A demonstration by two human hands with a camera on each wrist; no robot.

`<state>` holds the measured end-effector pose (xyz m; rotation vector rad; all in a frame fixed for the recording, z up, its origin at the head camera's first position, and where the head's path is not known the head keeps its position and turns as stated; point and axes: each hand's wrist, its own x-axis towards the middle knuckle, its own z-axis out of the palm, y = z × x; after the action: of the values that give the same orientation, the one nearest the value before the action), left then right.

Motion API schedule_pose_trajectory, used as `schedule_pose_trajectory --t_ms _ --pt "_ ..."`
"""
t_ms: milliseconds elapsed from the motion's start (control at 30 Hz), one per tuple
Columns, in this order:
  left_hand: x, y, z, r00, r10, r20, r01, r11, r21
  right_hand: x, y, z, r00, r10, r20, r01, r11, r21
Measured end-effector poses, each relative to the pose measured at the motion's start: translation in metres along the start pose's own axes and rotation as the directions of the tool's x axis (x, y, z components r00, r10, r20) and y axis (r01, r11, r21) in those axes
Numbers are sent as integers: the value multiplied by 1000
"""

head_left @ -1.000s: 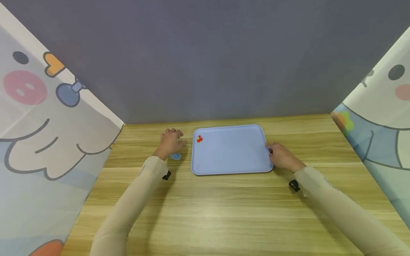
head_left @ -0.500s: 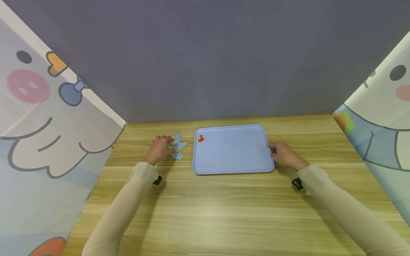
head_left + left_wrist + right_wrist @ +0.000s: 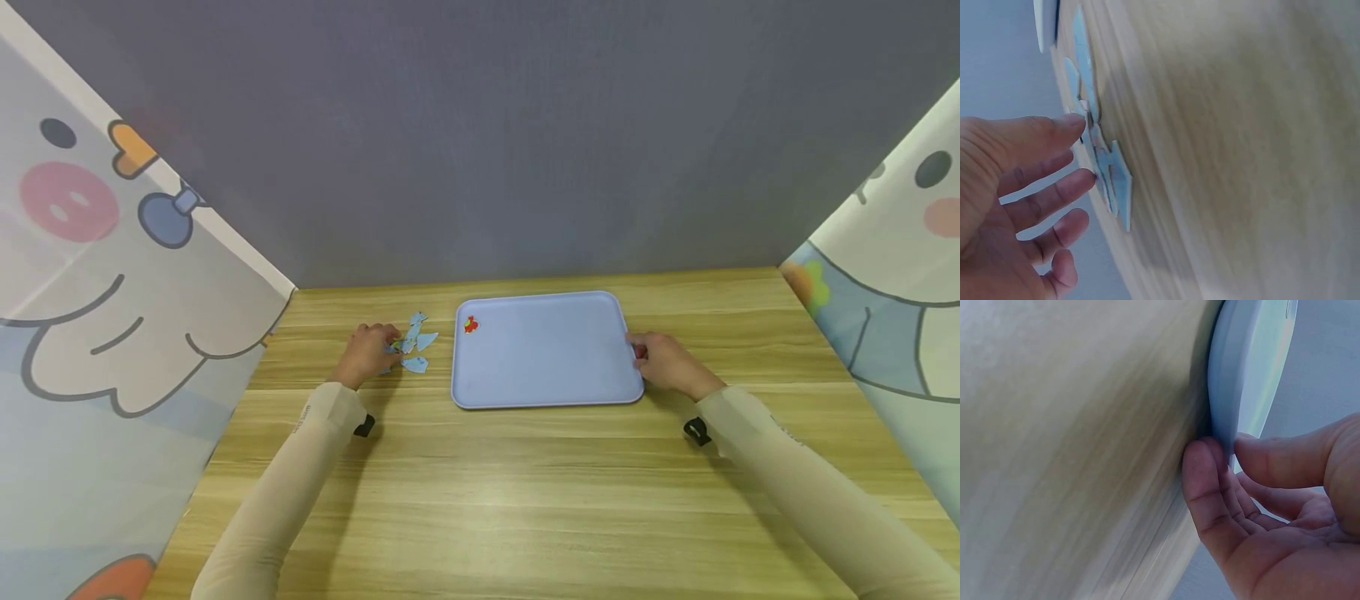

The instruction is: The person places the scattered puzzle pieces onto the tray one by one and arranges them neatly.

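Observation:
My left hand (image 3: 367, 353) is over a loose cluster of pale blue puzzle pieces (image 3: 411, 337) on the table, left of the tray. In the left wrist view its thumb and fingers are apart and loosely bent, with the fingertips close to the puzzle pieces (image 3: 1121, 181); no piece is seen held, and contact is unclear. My right hand (image 3: 667, 363) pinches the right rim of a light blue tray (image 3: 543, 350), thumb on the upper side and fingers at the outer underside, as the right wrist view shows. A small red and yellow piece (image 3: 471, 325) lies in the tray's far left corner.
The wooden table (image 3: 510, 500) ends at a grey back panel (image 3: 525, 142). Cartoon-printed panels (image 3: 150, 325) stand along the left and right sides. Black wrist straps show under both sleeves.
My left hand has moved left from the tray's left side, uncovering the blue pieces, and now sits among their near left ones. The right hand keeps its grip on the tray.

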<state>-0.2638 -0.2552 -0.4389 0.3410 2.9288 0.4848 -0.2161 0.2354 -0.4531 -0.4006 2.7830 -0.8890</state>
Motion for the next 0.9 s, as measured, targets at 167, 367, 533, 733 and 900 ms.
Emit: schedule_pose_trajectory --t_ms 167,367,533,733,900 --pt "2 -1 1 999 -33 -4 33 999 16 0 0 0 1000 8 2 -8 1000 -3" --pt "4 1 2 988 -153 14 152 986 66 1 0 0 1000 -1 1 1 1000 6" --pt "4 2 4 985 -173 9 172 982 80 0 1 0 1000 -13 -12 13 1000 11" --pt "6 3 6 986 -165 -6 165 983 75 -1 0 0 1000 -3 -6 3 1000 16" --pt "8 4 6 990 -129 -53 132 990 51 -1 0 0 1000 4 0 -4 1000 6"
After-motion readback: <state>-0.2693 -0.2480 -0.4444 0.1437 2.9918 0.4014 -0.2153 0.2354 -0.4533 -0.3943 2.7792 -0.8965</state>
